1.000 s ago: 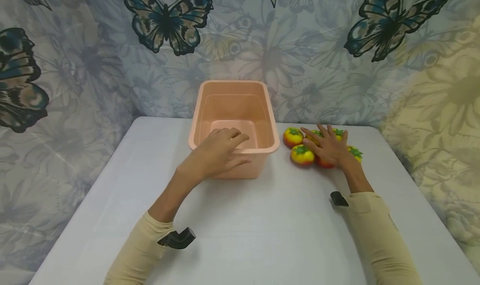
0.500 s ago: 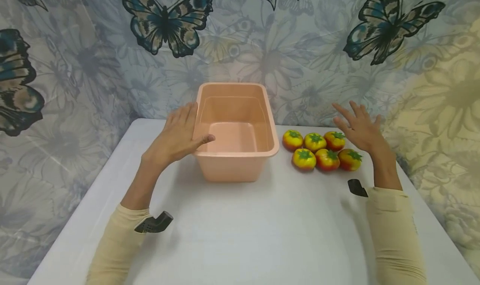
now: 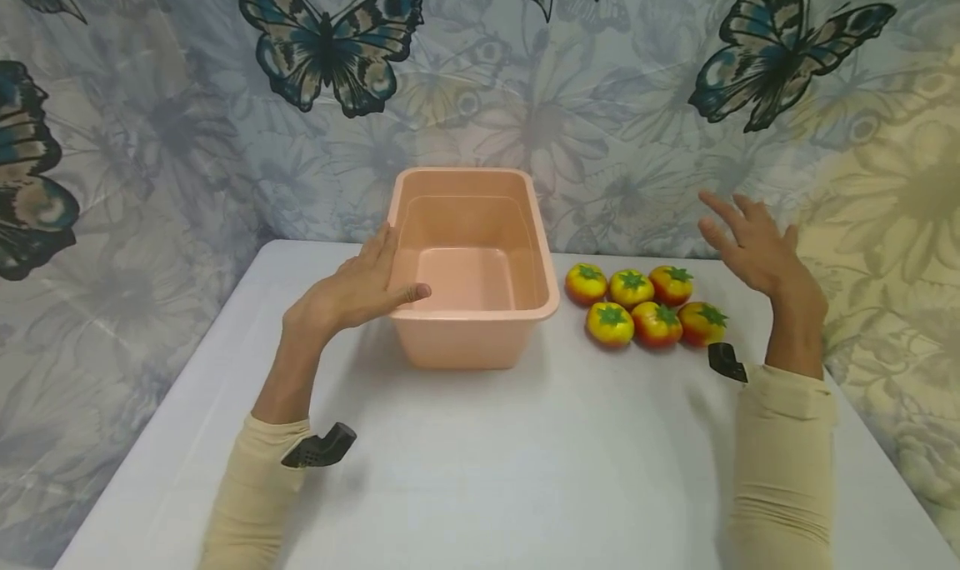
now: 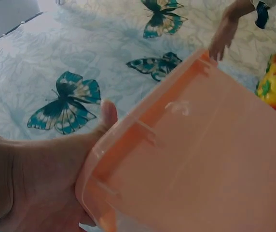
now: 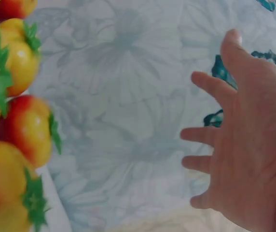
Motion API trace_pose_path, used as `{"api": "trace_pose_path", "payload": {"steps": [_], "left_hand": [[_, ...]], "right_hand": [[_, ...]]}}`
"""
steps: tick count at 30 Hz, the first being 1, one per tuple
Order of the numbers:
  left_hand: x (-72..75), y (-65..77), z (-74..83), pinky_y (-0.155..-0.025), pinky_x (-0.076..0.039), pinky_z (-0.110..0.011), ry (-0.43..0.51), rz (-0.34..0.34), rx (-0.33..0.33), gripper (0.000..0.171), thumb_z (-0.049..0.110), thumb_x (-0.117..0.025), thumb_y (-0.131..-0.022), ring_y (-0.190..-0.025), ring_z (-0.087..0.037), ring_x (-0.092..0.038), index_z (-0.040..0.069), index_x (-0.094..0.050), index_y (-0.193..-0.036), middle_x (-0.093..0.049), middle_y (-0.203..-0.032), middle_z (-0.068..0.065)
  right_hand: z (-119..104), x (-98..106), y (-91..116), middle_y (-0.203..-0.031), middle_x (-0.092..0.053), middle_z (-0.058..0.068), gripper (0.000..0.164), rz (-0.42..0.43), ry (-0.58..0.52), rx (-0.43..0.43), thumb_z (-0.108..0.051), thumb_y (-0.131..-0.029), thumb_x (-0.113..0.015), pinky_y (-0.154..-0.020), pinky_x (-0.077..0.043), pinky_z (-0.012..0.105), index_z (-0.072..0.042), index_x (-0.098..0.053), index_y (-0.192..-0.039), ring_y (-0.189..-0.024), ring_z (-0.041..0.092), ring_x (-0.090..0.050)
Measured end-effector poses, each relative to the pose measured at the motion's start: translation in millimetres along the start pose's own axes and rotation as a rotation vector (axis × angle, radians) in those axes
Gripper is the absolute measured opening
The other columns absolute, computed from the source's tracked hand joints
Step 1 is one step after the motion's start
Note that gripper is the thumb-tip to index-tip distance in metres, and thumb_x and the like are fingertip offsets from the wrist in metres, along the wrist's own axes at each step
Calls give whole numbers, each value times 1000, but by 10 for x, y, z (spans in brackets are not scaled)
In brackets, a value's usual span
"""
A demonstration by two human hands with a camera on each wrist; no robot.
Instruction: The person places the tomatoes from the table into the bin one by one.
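A peach-coloured plastic tub [image 3: 470,337] stands upright near the back of the table. My left hand [image 3: 341,295] lies with straight fingers along the tub's left side, its thumb by the front left corner; the left wrist view shows the palm touching the rim [image 4: 87,174]. To the right of the tub sit several round red-and-yellow fruits [image 3: 610,324] with green leafy caps, like tomatoes or persimmons, in two rows. My right hand [image 3: 765,249] is raised beyond them to the right, fingers spread, holding nothing. In the right wrist view the fruits [image 5: 27,130] are apart from that hand [image 5: 254,135].
A white table [image 3: 525,470] carries everything. Behind it and at both sides hang cloth walls [image 3: 600,137] printed with flowers and butterflies. Black wrist cameras [image 3: 321,447] are strapped over beige sleeves [image 3: 783,462].
My left hand has gone from over the tub's front to its left side. The right hand has lifted off the fruits and moved up and right, uncovering both rows.
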State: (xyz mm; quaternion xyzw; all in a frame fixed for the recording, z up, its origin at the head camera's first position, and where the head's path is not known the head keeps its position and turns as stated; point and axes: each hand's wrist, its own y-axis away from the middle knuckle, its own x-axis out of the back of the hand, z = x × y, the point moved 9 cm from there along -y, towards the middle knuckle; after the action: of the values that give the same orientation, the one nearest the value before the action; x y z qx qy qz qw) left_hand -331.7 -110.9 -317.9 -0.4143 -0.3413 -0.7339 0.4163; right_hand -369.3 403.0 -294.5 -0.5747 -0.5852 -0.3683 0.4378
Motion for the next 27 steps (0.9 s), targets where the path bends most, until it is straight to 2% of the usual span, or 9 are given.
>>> {"api": "trace_pose_path", "payload": {"steps": [6,12,15,18,21,24,27], "left_hand": [[5,108,8,-130,-18,-62,-17,-10,13,117,78,-45,-96,-165,-40,-2,6,16,-165,16,-176,-13],[-81,156,-2,-125,-31,-59,48,-59,19,119,76,-48,-97,-164,-40,-11,8,25,-162,27,-173,-10],[-103,157,4,-122,-37,-57,45,-80,7,118,70,-50,-100,-163,-41,-13,6,28,-161,31,-172,-12],[-104,151,15,-115,-46,-56,28,-87,-5,118,65,-54,-100,-159,-43,-25,5,27,-161,31,-172,-13],[-92,137,39,-110,-49,-55,15,-86,-18,121,65,-58,-98,-156,-45,-31,5,26,-162,29,-172,-14],[-85,126,45,-115,-45,-57,18,-82,-16,124,66,-60,-96,-159,-44,-24,4,25,-162,28,-172,-15],[-98,123,40,-122,-38,-57,21,-82,-4,127,68,-62,-94,-164,-40,-7,1,22,-162,26,-173,-17]], "right_hand": [[177,-261,77,-170,-1,36,72,-146,-30,-18,-58,-110,-24,-104,10,93,-24,-4,-170,-156,62,5],[325,-525,193,-171,0,34,77,-265,-69,-56,-59,-109,-26,-103,6,93,-21,3,-170,-154,64,4],[341,-578,253,-173,2,31,81,-309,-107,-68,-60,-109,-31,-108,0,90,-19,4,-170,-155,63,1],[353,-592,319,-173,7,30,87,-347,-135,-90,-63,-107,-37,-112,-5,87,-20,7,-169,-155,62,2],[374,-599,390,-172,11,31,91,-384,-137,-118,-63,-106,-40,-111,-8,87,-20,11,-168,-153,64,2],[398,-634,450,-170,7,36,97,-426,-110,-130,-61,-104,-48,-110,-12,87,-17,11,-168,-151,66,-4],[417,-671,496,-166,-4,42,102,-462,-78,-105,-55,-102,-57,-111,-18,85,-8,6,-168,-148,66,-13]]}}
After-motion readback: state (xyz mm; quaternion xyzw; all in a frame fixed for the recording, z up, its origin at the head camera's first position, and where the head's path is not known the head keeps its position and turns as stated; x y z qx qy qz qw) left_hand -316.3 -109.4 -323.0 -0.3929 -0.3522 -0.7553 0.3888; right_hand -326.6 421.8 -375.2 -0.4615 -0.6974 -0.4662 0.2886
